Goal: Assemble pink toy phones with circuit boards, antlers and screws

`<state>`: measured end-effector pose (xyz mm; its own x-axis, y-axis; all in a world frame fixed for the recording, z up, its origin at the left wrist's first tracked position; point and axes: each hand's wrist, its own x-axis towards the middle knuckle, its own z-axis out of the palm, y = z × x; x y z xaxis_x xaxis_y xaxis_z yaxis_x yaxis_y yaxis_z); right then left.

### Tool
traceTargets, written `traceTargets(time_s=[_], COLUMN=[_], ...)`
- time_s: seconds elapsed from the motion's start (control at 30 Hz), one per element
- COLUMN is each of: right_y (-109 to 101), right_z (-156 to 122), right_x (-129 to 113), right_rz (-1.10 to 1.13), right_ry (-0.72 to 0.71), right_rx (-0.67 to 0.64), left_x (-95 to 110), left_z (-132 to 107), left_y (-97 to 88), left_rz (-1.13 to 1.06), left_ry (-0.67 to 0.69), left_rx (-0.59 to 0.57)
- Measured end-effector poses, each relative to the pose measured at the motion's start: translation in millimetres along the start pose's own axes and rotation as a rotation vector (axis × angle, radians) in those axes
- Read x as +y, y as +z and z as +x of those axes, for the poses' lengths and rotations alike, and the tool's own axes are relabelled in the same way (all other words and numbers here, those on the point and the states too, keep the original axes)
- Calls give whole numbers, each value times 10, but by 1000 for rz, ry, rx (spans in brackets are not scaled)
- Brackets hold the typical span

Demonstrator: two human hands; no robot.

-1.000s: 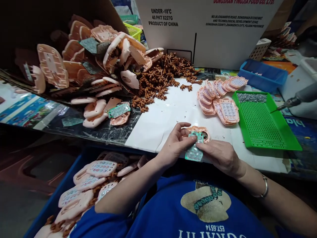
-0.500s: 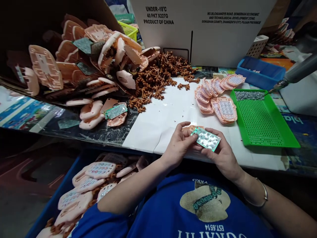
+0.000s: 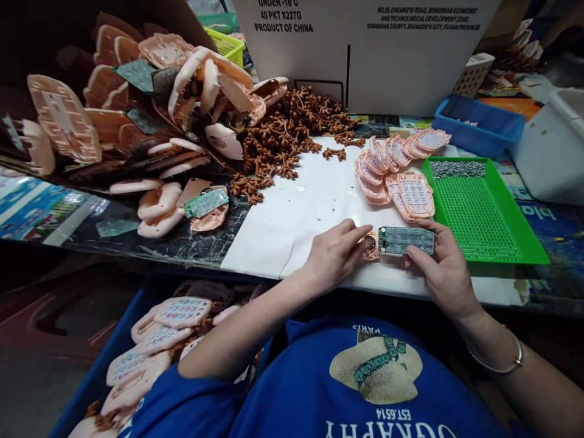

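Bin: blue bin point(image 3: 98, 377) nearest of all, at the person's left knee, full of pink keypad shells, much as it was a second ago
Left hand: left hand point(image 3: 333, 255) rests on the white sheet point(image 3: 292, 225), fingertips pressed together onto the near end of the pink shell point(image 3: 370, 245); half a second ago it was raised and steadying the board from the left, now it only holds the shell down
Right hand: right hand point(image 3: 444, 267) pinches the green board point(image 3: 406, 240) between thumb below and fingers over its right end
Board: half a second ago it was tilted up in the air between both hands; now it lies flat and level over the pink shell, its long side running left to right, just left of the tray
Reading: the board looks to have been turned over and laid into the shell, so seating it seems the step in hand; whether it is fully home cannot be told
Tray: green tray point(image 3: 479, 213) just right of the hands, screws point(image 3: 457, 169) heaped at its far end
Driver: the powered driver seen over the tray a moment ago is gone from view
Stack: finished keypads point(image 3: 396, 173) fanned out beyond the hands, unchanged
Far: brown rubber bits point(image 3: 292, 137) and a pile of shells point(image 3: 150, 103) to the left, white carton point(image 3: 365, 48) behind
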<state>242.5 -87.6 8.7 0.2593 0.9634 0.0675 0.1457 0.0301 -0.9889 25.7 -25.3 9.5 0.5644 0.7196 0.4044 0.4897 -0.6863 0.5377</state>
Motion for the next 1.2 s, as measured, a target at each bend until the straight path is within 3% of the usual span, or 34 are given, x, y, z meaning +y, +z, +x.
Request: traceTargets(time_s=[0.2,0.3,0.4,0.5,0.57,0.67,0.87,1.1,1.2], right_y=[-63,-97,-132,-180,-218,-264,-249,-202,-169], right_z=[37,44,51,78,103,138,199,172,172], right_x=[60,72,63,58,62,54,-46,53,65], right_rz=[-79,-246,-500,-589,-578,-577,-559,-316,-244], right_ry=[-108,-229,-517,-841,-919,-921,-898,-373,-182], right_rx=[-10,6,-8,-168,-272,-365,-449,-318,-382], left_x=[-79,-87,-102,-137,-161,-174,-123,-80,-80], left_z=[82,69,54,36,25,24,98,114,86], left_y=[123,109,74,64,75,85,-26,-76,-14], left_rz=[169,213,179,135,113,102,129,140,136], left_ry=[39,94,148,145,138,130,152,135,100], left_rx=[-57,-84,-93,-65,-38,-30,-194,-234,-165])
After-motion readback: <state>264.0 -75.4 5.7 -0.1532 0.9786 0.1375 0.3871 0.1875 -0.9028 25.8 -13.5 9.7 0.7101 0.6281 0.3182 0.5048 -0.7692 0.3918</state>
